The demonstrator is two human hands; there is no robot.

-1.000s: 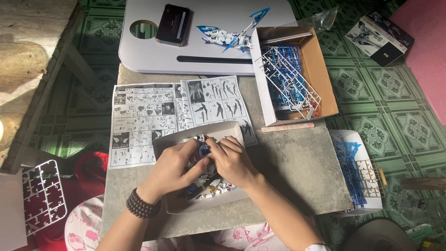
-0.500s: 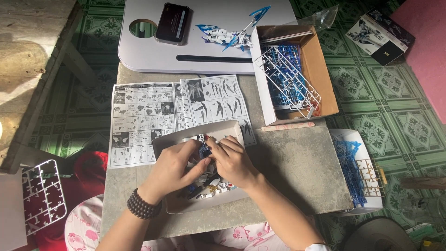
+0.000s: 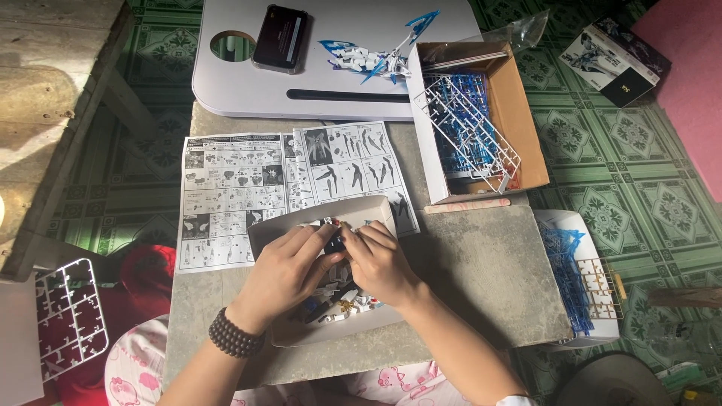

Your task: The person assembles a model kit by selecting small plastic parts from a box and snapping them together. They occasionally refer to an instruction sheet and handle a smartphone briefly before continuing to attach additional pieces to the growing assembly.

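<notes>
Head view. The left hand (image 3: 284, 272) and right hand (image 3: 382, 263) meet over a shallow white tray (image 3: 280, 228) on the grey tabletop (image 3: 481, 278), fingertips pinched together on a small dark model part (image 3: 335, 242). Loose parts (image 3: 342, 304) lie in the tray. An instruction sheet (image 3: 248, 180) lies just behind; a cardboard box (image 3: 519, 113) holds plastic part frames (image 3: 470, 131).

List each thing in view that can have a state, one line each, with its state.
left hand: pinching a small dark part over the tray
right hand: pinching the same part
small dark part: held between both hands
shallow tray: holds loose small pieces
cardboard box: open, holds part frames
instruction sheet: unfolded flat
phone: screen dark
</notes>
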